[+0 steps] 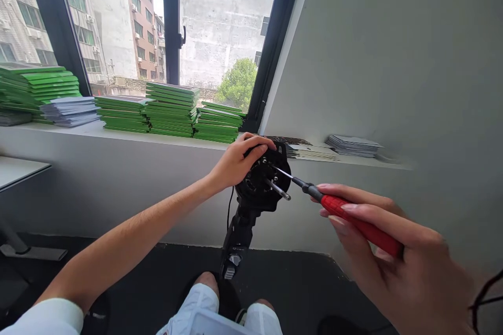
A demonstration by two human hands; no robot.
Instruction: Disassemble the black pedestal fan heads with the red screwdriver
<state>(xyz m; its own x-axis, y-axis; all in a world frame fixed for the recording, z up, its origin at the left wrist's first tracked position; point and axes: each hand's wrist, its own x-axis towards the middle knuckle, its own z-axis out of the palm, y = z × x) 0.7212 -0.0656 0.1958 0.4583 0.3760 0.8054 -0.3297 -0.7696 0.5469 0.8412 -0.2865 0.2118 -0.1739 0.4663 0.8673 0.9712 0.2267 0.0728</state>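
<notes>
My left hand [236, 159] grips the top of a black round motor-like device [261, 183] that sits on a black stand [238, 238] rising from between my knees. A short metal shaft sticks out of the device's face. My right hand [396, 256] holds a red-handled screwdriver [353, 220], and its thin metal tip reaches the upper face of the device, close to my left fingers.
Stacks of green flat packs [171, 110] and grey sheets [70, 111] line the window sill. More flat stacks [353, 145] lie on the ledge to the right. A grey wall [393, 63] stands right ahead, a desk corner [19, 170] at left, dark floor below.
</notes>
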